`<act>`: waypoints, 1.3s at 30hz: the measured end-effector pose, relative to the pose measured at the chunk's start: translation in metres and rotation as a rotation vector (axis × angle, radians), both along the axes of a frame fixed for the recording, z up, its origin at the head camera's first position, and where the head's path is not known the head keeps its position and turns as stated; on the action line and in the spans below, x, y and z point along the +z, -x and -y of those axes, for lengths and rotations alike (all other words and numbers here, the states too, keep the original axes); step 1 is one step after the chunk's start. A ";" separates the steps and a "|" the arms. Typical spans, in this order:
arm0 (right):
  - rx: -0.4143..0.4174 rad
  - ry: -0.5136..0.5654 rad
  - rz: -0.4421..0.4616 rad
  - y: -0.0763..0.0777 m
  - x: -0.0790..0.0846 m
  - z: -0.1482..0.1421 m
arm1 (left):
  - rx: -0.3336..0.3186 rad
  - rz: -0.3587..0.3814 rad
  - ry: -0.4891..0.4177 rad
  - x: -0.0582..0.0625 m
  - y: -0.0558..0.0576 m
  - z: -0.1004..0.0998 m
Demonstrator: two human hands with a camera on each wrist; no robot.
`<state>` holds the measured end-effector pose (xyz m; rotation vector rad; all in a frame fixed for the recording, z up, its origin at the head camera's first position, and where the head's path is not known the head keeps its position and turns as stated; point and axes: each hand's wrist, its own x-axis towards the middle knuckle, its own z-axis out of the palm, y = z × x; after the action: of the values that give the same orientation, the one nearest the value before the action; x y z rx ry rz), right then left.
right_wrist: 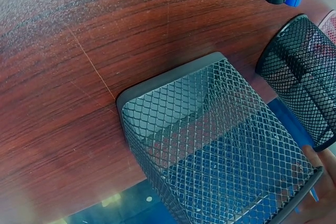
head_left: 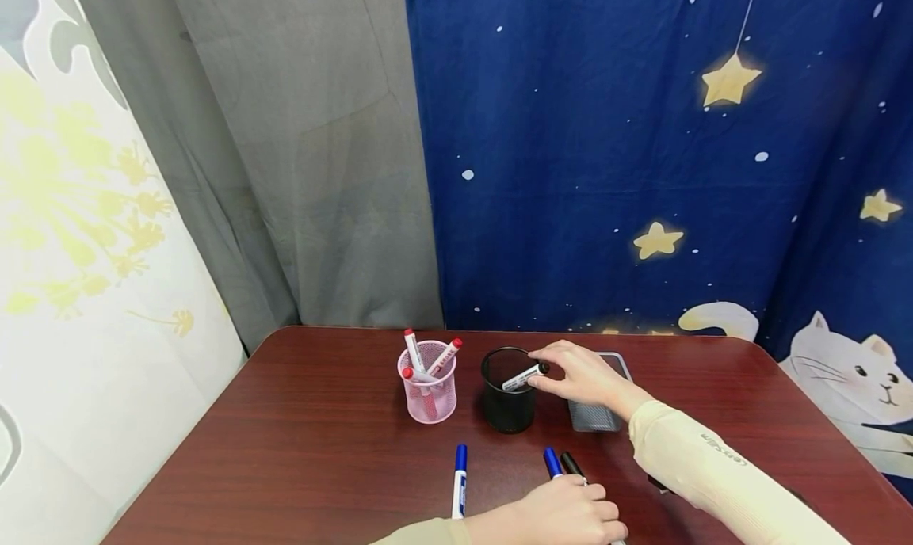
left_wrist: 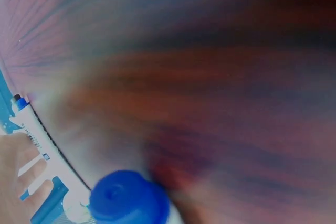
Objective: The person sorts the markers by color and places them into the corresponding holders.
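In the head view my right hand [head_left: 581, 375] pinches a white marker with a black cap [head_left: 524, 376], slanted over the rim of the black mesh cup [head_left: 509, 406]. The right wrist view shows part of this hand [right_wrist: 320, 182] behind a mesh holder. My left hand [head_left: 567, 515] lies low over the table, its fingers curled over a blue-capped marker [head_left: 552, 463] and a black-capped marker [head_left: 573, 464]. In the left wrist view the fingers [left_wrist: 38, 174] lie against a white marker barrel [left_wrist: 50, 153]. Another blue-capped marker [head_left: 460, 482] lies beside the left forearm.
A pink mesh cup [head_left: 441, 410] with several red-capped markers stands left of the black cup. The rectangular mesh holder [right_wrist: 199, 124] stands on the brown table [head_left: 321, 450], under the right wrist. A dark object [head_left: 659, 485] is partly hidden by the right sleeve. Curtains hang behind the table.
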<state>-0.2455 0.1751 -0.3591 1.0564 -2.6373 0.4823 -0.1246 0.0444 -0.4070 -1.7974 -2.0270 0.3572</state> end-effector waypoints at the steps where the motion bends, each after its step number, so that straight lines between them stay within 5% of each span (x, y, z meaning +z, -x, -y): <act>1: 0.001 0.001 -0.002 0.000 0.000 0.000 | 0.002 -0.008 0.001 0.001 0.000 -0.001; 12: 0.006 0.006 -0.009 0.001 -0.001 0.000 | -0.027 -0.164 0.010 -0.001 0.004 -0.008; 25: 0.004 0.004 -0.019 0.001 -0.002 0.000 | -0.007 -0.050 0.145 0.000 0.004 -0.006; 30: 0.000 0.004 -0.008 0.000 -0.002 0.000 | -0.061 -0.114 0.110 0.003 0.001 0.001; 39: -0.004 0.003 -0.002 0.001 -0.002 0.000 | -0.116 -0.057 0.071 0.015 -0.004 0.008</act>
<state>-0.2460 0.1749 -0.3607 1.0497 -2.6355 0.4844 -0.1209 0.0365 -0.3923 -1.9151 -1.8843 0.4453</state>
